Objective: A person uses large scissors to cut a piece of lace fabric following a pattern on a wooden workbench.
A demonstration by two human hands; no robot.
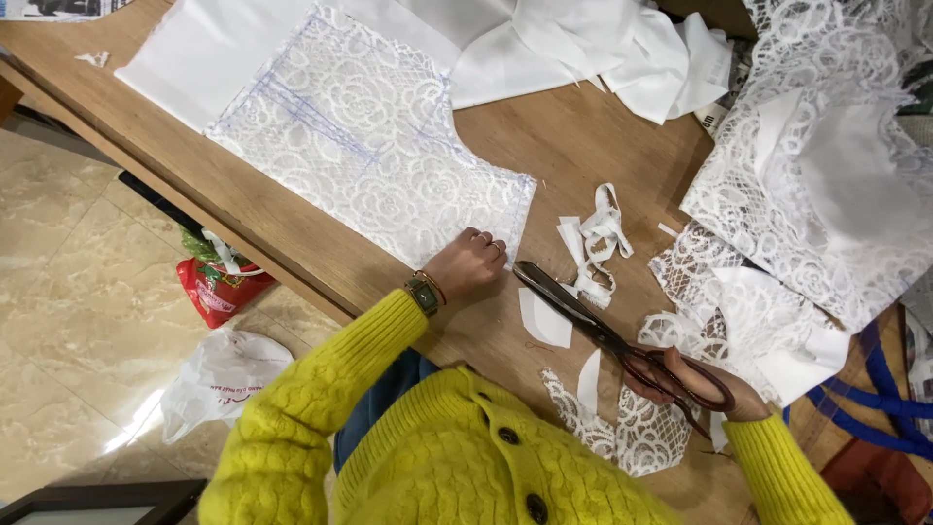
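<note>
Table: your wooden table [583, 136] runs across the view, with the tiled floor [78, 292] off its near edge.
Lace pile: loose white lace [826, 185] is heaped at the far right of the table, spilling toward your right hand.
Lace panel: a flat lace piece [369, 136] marked with blue lines lies on plain white cloth [194, 58]; its near corner sits under your left fingertips.
Scissors: big dark scissors [603, 331] lie low over the table, blades shut or almost shut, tip pointing at the panel's corner.
Left hand: your left hand [468, 262] rests on the panel's edge, fingers curled, pressing down and gripping nothing.
Right hand: your right hand [695, 381] has its fingers closed through the scissor handles.
Scraps: white offcuts [593, 243] lie just beyond the blades.
</note>
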